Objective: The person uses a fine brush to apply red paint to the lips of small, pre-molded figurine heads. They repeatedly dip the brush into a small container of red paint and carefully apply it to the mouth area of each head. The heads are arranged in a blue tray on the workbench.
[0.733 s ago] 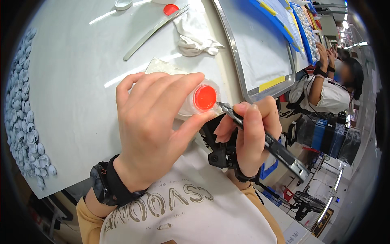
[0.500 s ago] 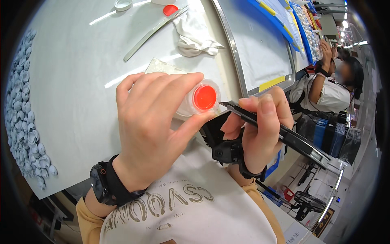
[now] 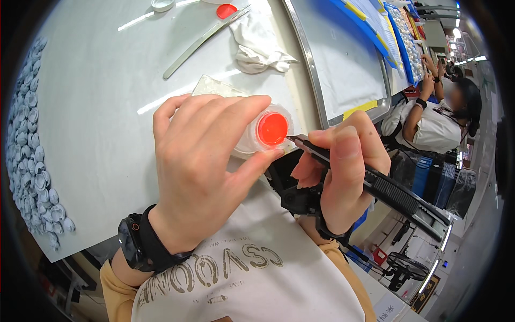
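Note:
My left hand (image 3: pixel 196 161) is closed round a translucent, round, cup-like piece (image 3: pixel 290 117), thumb near its lower edge and forefinger over its top. A glossy red disc (image 3: pixel 272 129) sits within its rim. In my right hand (image 3: pixel 348 166) is a black utility knife (image 3: pixel 399 201), gripped slantwise between thumb and fingers. Its tip points left and meets, or nearly meets, the lower right rim of the piece; contact is too fine to tell. Beneath the left hand lies a pale flat slab (image 3: pixel 214 85), largely covered.
Many grey shell-like pieces (image 3: pixel 40 177) line the table's left edge. Farther back lie a metal strip (image 3: pixel 201 45), a red disc (image 3: pixel 226 11), a white cap (image 3: pixel 162 5) and a crumpled white cloth (image 3: pixel 260 51). A metal-rimmed tray (image 3: pixel 348 64) stands right. Beyond, a person (image 3: pixel 429 126) sits working.
The knife's tip has shifted slightly left and up toward the rim, and its body has rolled in my right hand. My left hand and the piece have barely moved.

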Demonstrator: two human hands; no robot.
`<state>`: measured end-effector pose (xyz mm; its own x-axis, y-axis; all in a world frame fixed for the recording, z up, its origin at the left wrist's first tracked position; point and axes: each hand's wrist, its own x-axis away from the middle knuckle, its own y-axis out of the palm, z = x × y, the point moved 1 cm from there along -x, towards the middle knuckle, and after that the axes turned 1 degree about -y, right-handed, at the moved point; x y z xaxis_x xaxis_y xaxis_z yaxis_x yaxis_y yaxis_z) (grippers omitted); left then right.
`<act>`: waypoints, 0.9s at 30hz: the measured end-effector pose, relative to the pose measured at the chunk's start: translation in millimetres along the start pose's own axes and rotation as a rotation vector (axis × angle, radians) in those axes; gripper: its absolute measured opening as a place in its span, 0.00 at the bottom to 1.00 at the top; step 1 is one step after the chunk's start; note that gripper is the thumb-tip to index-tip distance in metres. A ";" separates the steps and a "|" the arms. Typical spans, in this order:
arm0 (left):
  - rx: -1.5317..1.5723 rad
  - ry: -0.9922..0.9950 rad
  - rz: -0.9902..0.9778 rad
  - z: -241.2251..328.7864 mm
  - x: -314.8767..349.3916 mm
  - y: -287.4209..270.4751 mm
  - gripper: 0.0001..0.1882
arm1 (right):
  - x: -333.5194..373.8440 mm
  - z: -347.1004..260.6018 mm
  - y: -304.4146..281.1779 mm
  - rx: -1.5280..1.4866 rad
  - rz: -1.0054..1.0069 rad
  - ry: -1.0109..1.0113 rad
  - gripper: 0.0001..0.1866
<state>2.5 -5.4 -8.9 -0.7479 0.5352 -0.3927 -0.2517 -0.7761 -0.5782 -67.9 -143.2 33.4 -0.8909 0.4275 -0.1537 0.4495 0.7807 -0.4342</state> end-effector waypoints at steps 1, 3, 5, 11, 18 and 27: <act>-0.001 0.003 0.001 0.0 0.0 -0.1 0.26 | -0.9 -1.7 0.1 0.007 -0.045 -0.010 0.21; -0.002 0.006 -0.001 0.3 0.1 0.3 0.26 | 0.1 -7.3 -0.1 0.024 -0.076 0.026 0.20; -0.005 0.007 -0.003 0.1 -0.1 0.4 0.25 | 1.7 -12.0 -0.1 0.097 -0.079 0.030 0.19; -0.023 0.007 0.010 1.5 -0.3 1.5 0.25 | 8.4 -4.0 -3.3 0.002 -0.015 0.111 0.15; -0.019 0.009 0.010 1.2 0.7 1.3 0.25 | 14.5 10.4 -6.3 -0.211 -0.030 0.101 0.10; -0.013 -0.003 0.018 0.1 0.7 1.2 0.25 | 10.5 7.7 -8.4 -0.344 0.035 0.127 0.11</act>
<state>1.7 -6.0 -9.8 -0.7538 0.5205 -0.4010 -0.2304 -0.7809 -0.5806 -81.6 -148.8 28.6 -0.8691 0.4928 -0.0426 0.4944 0.8630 -0.1036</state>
